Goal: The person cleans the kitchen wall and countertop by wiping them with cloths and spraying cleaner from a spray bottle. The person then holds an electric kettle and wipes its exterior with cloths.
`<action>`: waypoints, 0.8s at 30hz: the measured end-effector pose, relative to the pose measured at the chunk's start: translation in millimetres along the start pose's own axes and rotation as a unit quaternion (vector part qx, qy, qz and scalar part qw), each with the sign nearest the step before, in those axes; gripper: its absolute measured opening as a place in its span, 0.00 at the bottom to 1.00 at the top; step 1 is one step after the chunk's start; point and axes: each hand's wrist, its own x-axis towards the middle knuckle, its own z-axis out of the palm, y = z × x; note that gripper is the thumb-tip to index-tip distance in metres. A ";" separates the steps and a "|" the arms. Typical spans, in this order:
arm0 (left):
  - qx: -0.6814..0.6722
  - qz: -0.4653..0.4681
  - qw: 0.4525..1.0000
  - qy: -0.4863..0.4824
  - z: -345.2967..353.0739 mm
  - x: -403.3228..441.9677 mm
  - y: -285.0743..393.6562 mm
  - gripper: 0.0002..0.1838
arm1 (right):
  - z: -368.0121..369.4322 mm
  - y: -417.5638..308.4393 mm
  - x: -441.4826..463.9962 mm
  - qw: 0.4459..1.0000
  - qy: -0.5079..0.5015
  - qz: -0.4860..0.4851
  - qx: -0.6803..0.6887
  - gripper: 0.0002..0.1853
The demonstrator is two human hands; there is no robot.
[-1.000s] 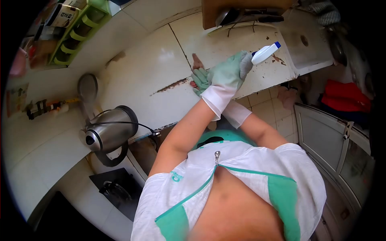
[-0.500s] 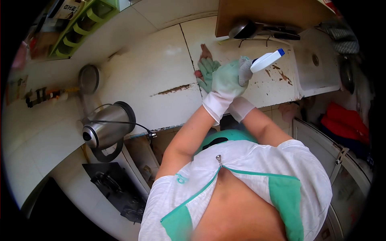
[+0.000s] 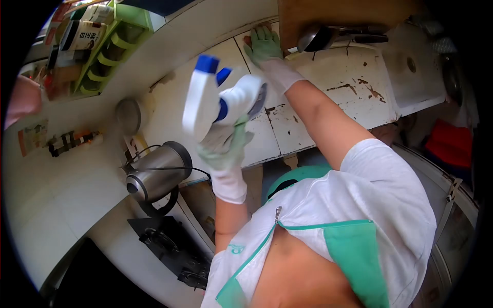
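My left hand point(image 3: 223, 149), in a pale green glove with a white cuff, is raised above the near part of the counter. It is closed round a white spray bottle point(image 3: 239, 97) with a blue nozzle and trigger, tilted sideways and smeared by motion. My right hand point(image 3: 264, 45), gloved alike, reaches to the counter's back edge by the wall. Its fingers lie over a reddish-brown piece of what looks like cloth point(image 3: 248, 40), mostly hidden beneath them, pressed to the white counter point(image 3: 328, 72).
A steel kettle point(image 3: 162, 172) with its cord stands at the left front edge. A strainer point(image 3: 128, 115) is behind it. Knives and a ladle point(image 3: 313, 40) are by the brown board point(image 3: 334, 15); a sink point(image 3: 411, 77) is at right. A green rack point(image 3: 110, 49) is upper left.
My left hand has swung left with the spray bottle, away from above my right forearm. My right hand has slid the cloth back to the wall. The view has shifted slightly.
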 end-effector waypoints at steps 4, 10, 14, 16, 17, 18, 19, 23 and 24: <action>0.036 -0.026 0.998 0.039 -35.7 -2.9 -20.0 0.25 | -2.8 -1.3 1.0 0.999 -0.033 0.022 -0.010 0.28; 0.127 -0.105 0.986 0.028 -54.1 -18.4 -36.9 0.22 | -1.7 -4.3 -27.9 0.998 -0.044 0.026 -0.024 0.30; 0.107 -0.058 0.992 -0.009 -57.0 -23.1 -65.4 0.14 | -48.7 -16.5 -106.0 0.994 -0.099 -0.052 -0.012 0.32; 0.101 -0.053 0.993 -0.031 -50.9 -28.3 -67.5 0.15 | -59.4 -4.9 -145.8 0.996 -0.022 -0.088 0.023 0.30; 0.100 -0.060 0.993 -0.036 -46.7 -30.5 -66.6 0.16 | -70.8 7.7 -151.2 0.996 -0.056 -0.071 0.015 0.28; 0.099 -0.067 0.992 -0.042 -42.6 -32.3 -64.9 0.16 | -88.2 21.8 -152.8 0.994 -0.091 -0.054 0.008 0.27; 0.107 -0.073 0.990 -0.050 -39.9 -32.3 -62.9 0.16 | -106.6 35.9 -153.1 0.992 -0.125 -0.035 0.000 0.25; 0.112 -0.077 0.988 -0.074 -40.4 -29.1 -63.8 0.16 | -160.3 120.6 -141.5 0.992 -0.051 0.108 -0.028 0.16; 0.107 -0.071 0.989 -0.076 -40.5 -29.1 -65.5 0.16 | -162.9 151.5 -146.6 0.983 -0.113 0.125 -0.077 0.22</action>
